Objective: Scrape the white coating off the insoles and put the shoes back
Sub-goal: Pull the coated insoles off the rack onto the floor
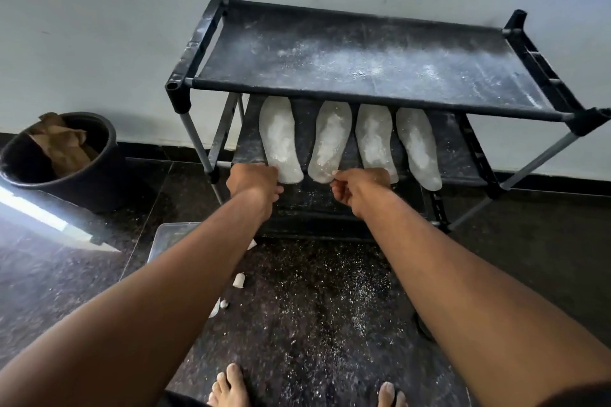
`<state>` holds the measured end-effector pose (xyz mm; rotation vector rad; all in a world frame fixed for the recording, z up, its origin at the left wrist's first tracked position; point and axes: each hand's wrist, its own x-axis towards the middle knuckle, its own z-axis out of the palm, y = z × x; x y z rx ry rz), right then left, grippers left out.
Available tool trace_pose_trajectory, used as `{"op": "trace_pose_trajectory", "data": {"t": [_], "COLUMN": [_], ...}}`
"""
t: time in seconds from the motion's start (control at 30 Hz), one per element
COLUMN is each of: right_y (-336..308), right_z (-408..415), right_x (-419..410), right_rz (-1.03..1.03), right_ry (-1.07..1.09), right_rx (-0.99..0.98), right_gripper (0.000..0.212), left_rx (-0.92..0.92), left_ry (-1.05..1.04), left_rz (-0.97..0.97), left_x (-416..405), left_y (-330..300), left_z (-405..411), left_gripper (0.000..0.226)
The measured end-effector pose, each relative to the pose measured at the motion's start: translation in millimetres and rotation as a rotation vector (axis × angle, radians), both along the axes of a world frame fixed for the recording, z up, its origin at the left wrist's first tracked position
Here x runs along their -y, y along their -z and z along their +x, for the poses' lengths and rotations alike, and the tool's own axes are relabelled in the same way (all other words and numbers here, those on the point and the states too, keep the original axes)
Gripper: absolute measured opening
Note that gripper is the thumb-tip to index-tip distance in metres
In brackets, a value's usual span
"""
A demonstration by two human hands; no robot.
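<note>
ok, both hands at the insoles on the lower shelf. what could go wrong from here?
1. The four insoles overhang the lower shelf's front edge; pulling the ones the left hand and right hand are at could drag a neighbour off.
2. White powder already dusts the floor by the bare feet; more may fall and spread.
3. The bin sits far left, so scrapings may miss it.
</note>
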<state>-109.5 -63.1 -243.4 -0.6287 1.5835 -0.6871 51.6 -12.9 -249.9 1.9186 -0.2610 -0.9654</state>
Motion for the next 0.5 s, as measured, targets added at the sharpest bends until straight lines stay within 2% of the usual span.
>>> {"op": "trace_pose_trajectory", "data": {"t": [0.17, 0.23, 0.43, 0.5], "right_y": [-4, -2, 6, 8], "right_z": [-7, -9, 0, 0], "right_x": [-7, -9, 3, 5], "right_rz": [0.028, 0.056, -0.014, -0.013], "right_ry": [-0.148, -0.182, -0.067, -0.077], "right_rx": [-0.079, -0.068, -0.079, -0.094], "right_gripper": [0.002, 0.006, 0.005, 0.006], "left_rx": [0.024, 0.031, 0.098, 0.048], "left_ry": [0.101, 0.099, 0.036, 0.079], "left_rz": [0.063, 0.044, 0.061, 0.056], "left_x": [-7, -7, 4, 4], "left_y": [6, 10, 11, 11], "left_z": [2, 6, 17, 16], "left_gripper": [0.009, 0.013, 0.019, 0.025]}}
